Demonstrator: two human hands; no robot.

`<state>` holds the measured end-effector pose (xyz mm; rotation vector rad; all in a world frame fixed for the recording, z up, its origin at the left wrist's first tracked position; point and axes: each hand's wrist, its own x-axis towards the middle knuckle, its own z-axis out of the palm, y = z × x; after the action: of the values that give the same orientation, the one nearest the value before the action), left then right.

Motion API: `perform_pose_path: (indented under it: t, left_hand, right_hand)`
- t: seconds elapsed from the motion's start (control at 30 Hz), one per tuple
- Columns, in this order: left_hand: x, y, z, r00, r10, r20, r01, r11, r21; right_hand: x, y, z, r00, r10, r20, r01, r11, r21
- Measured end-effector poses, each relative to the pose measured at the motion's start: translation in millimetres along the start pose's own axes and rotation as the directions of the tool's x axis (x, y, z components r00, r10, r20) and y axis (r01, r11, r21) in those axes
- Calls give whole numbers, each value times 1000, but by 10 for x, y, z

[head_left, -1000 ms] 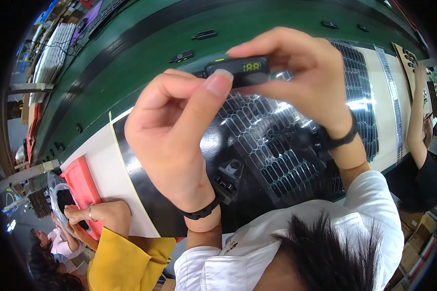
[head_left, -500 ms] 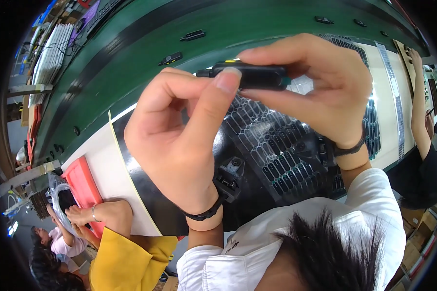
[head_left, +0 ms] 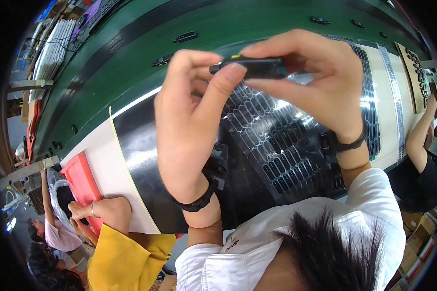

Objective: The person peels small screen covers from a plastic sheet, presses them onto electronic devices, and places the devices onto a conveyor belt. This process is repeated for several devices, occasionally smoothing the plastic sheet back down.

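A small black oblong device point(head_left: 266, 68) with a narrow tip at its left end and a yellow mark on top is held up above the work surface. My right hand point(head_left: 327, 85) pinches its right end between thumb and fingers. At the tip end, the thumb of my left hand point(head_left: 187, 121) presses on the front, with the fingers curled behind and slightly blurred. Below my hands, a clear sheet of oval black labels point(head_left: 284, 167) lies on a black mat point(head_left: 145, 169); many of its cells are bare outlines. Each wrist wears a black strap with a small dark module.
Beyond the mat runs a green conveyor belt point(head_left: 126, 72) with several similar black devices point(head_left: 185, 37) on it. A red tray point(head_left: 82, 177) stands at the left, near a co-worker in a yellow sleeve point(head_left: 124, 257). Another co-worker's arm point(head_left: 420, 131) reaches in at the right.
My left hand has swung right and more upright; the device has shifted slightly right. Devices on the belt have drifted left. The right co-worker's hand has come down from the brown board.
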<state>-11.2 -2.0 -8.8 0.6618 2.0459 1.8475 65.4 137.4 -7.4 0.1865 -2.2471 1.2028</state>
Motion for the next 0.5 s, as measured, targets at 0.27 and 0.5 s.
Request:
perform_pose_path:
  t: [0.27, 0.5]
  left_hand:
    - [51, -114, -30, 998, -56, 30, 50, 988, 149]
    - [43, -274, 72, 992, 106, 75, -130, 837, 532]
  right_hand:
    - [64, 295, 83, 922, 264, 282, -327, 922, 206]
    - [247, 804, 58, 832, 518, 199, -551, 729, 407]
